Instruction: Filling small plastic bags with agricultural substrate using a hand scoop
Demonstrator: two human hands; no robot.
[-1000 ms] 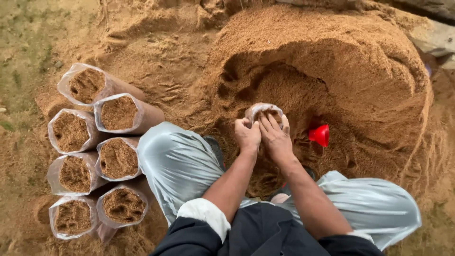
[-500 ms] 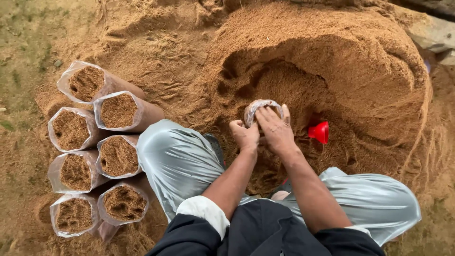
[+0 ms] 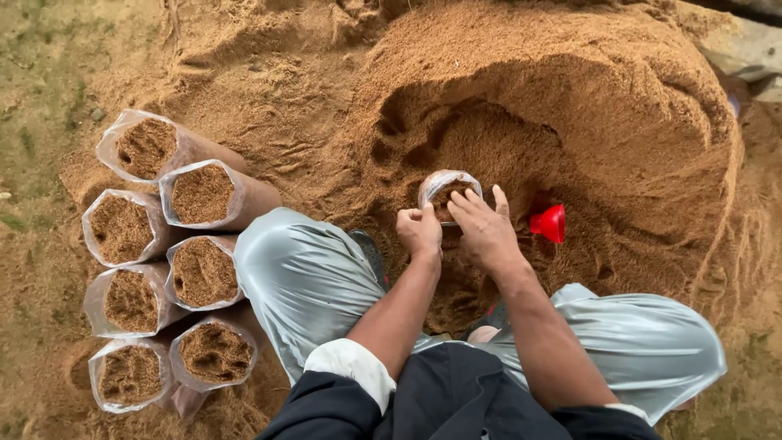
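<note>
Sandy, sawdust-strewn ground lies under the crouching person, whose knees are wrapped in grey plastic sheeting point(image 3: 301, 285). Since a second ago both hands have eased off the clear bag point(image 3: 449, 194): the left hand point(image 3: 420, 231) pinches its near rim, the right hand point(image 3: 482, 230) rests flat across its mouth, so the fill looks topped up. Beyond, a red funnel point(image 3: 550, 222) lies in the sawdust heap point(image 3: 586, 106), and 7 filled bags point(image 3: 167, 261) lie stacked well to the left.

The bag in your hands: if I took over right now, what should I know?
Left hand grips the rim of the clear plastic bag; right hand lies over its mouth, fingers on the fill. The bag stands in the hollow of the sawdust pile. The red funnel lies just right of it. Six filled bags lie to the left. This bag looks nearly full and is not yet with them.
</note>
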